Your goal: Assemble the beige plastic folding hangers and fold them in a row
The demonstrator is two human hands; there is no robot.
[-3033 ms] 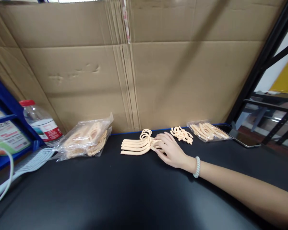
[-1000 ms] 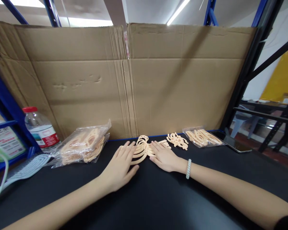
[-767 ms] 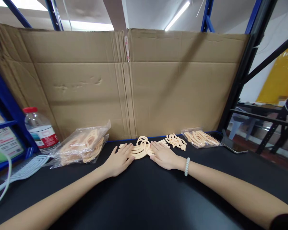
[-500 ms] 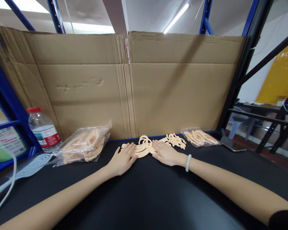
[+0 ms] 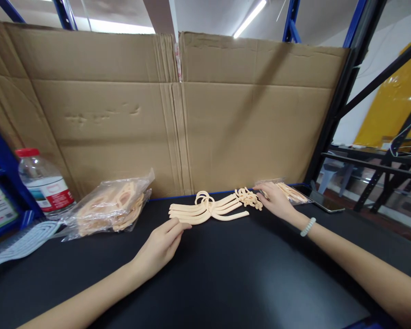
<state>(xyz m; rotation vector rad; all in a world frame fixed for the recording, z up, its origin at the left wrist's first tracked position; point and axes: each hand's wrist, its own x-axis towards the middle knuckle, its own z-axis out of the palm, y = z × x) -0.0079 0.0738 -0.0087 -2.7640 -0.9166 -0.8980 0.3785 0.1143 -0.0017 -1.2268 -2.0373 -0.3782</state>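
Several pale, wood-coloured curved strips [image 5: 192, 214] lie side by side on the black tabletop, fanned to the left and right of a looped middle. My left hand [image 5: 162, 242] is at their front left edge, its fingers loosely bent and the fingertips close to the nearest strip. Whether they touch it I cannot tell; no held thing shows. A pile of small curly pieces [image 5: 248, 198] lies at the strips' right end. Over the right side of that pile, my right hand [image 5: 277, 201] reaches with bent, parted fingers and partly hides a clear bag of strips [image 5: 292, 194].
At the left stand a red-capped bottle [image 5: 48, 187] and a clear bag of flat pale parts [image 5: 109, 208]. A light blue hairbrush [image 5: 25, 240] lies in front of them. On the far right is a phone [image 5: 324, 201]. A cardboard wall [image 5: 123, 123] closes the back.
My right hand has lifted off the strips and moved right to the small pieces. My left hand has drawn back towards me, its fingers now bent. The view has shifted slightly.
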